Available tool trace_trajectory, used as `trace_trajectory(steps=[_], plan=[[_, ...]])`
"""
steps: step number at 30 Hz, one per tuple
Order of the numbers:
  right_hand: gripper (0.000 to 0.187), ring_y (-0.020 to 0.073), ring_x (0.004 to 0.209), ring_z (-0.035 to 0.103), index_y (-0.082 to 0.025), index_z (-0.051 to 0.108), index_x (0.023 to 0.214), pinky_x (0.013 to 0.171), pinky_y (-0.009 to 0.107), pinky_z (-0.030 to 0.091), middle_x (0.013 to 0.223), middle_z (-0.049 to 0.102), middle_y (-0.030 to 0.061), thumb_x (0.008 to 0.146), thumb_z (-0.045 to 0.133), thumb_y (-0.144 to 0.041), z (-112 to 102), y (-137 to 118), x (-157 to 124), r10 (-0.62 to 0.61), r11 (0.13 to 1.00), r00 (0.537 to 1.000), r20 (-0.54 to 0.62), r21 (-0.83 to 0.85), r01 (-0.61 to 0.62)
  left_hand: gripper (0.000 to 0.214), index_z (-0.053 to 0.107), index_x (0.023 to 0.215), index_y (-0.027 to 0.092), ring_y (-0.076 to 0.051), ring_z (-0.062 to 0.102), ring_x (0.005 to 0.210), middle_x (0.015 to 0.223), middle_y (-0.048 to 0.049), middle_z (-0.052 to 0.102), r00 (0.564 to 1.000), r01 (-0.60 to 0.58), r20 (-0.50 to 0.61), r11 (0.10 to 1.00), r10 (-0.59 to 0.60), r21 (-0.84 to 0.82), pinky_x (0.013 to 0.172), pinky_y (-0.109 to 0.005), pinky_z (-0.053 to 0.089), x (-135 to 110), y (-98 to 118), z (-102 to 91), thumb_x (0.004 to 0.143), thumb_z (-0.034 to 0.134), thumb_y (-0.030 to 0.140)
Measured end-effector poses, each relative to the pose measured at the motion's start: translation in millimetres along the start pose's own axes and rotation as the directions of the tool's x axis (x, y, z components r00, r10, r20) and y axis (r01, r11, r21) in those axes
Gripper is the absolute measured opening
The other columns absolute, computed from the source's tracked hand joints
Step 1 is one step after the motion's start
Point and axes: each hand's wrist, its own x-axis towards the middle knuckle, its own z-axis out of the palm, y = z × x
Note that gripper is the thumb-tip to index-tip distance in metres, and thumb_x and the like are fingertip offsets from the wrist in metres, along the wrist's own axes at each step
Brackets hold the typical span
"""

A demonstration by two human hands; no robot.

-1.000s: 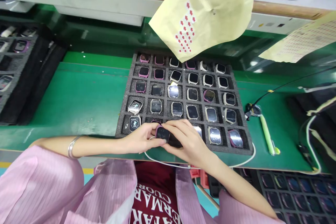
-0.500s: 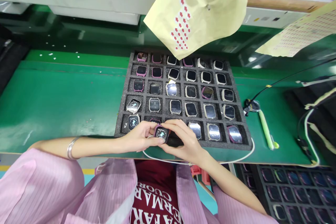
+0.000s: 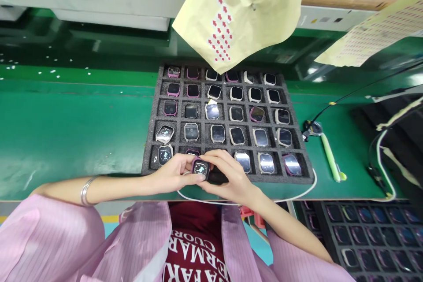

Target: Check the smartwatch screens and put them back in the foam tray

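A smartwatch body (image 3: 201, 169) without a strap, purple-edged and with its screen lit, is held between both hands just above the front row of the foam tray (image 3: 211, 145). My left hand (image 3: 176, 172) pinches its left side, the thumb along the lower edge. My right hand (image 3: 229, 175) closes on it from the right, fingers at the top and thumb below. A white cable (image 3: 188, 197) runs up to the watch beside my left fingers. In the tray's compartments lie several more watch bodies, silver, pale and purple; one at front left (image 3: 165, 155) also has its screen lit.
Yellow sticker sheets (image 3: 241, 13) hang over the back of the green bench (image 3: 66, 128). A green-handled tool (image 3: 330, 158) and a black cable (image 3: 357, 90) lie to the right. Below the bench, at lower right, another dark tray (image 3: 360, 242) holds several watches.
The view has shifted slightly, so the tray and bench appear a little further left. Both hands keep the same hold on the lit watch.
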Motion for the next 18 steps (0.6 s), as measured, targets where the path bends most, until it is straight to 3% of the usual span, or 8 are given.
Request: trace_trajectory(steps=[7, 14, 18], plan=[[0.042, 0.0238, 0.086, 0.059, -0.016, 0.052, 0.12, 0.072, 0.041, 0.053, 0.105, 0.06, 0.0136, 0.083, 0.069, -0.026, 0.9, 0.3, -1.4, 0.007, 1.0, 1.0, -0.002, 0.002, -0.007, 0.03, 0.063, 0.099, 0.01, -0.013, 0.057, 0.068, 0.076, -0.0018, 0.062, 0.999, 0.049, 0.018, 0.999, -0.049, 0.012, 0.063, -0.023, 0.045, -0.3, 3.9, 0.1, 0.076, 0.072, 0.026], [0.041, 0.0248, 0.089, 0.061, -0.016, 0.054, 0.119, 0.073, 0.041, 0.054, 0.103, 0.061, 0.0126, 0.083, 0.068, -0.027, 1.2, -0.1, -1.3, -0.008, 1.0, 1.0, -0.025, -0.009, 0.008, 0.029, 0.062, 0.098, 0.011, -0.016, 0.059, 0.078, 0.088, -0.0056, 0.065, 0.999, 0.013, 0.03, 0.999, -0.014, 0.049, 0.073, -0.028, 0.048, -0.3, -0.9, -2.0, 0.078, 0.071, 0.03], [0.04, 0.0251, 0.09, 0.061, -0.016, 0.054, 0.12, 0.073, 0.041, 0.054, 0.102, 0.062, 0.0125, 0.084, 0.068, -0.027, 1.0, -1.1, -0.9, -0.017, 1.0, 0.999, -0.028, -0.019, 0.017, 0.03, 0.062, 0.097, 0.01, -0.015, 0.058, 0.075, 0.085, -0.0045, 0.063, 0.999, 0.019, 0.026, 0.998, -0.02, 0.054, 0.07, -0.027, 0.048, -0.5, 0.0, -1.6, 0.077, 0.072, 0.031]])
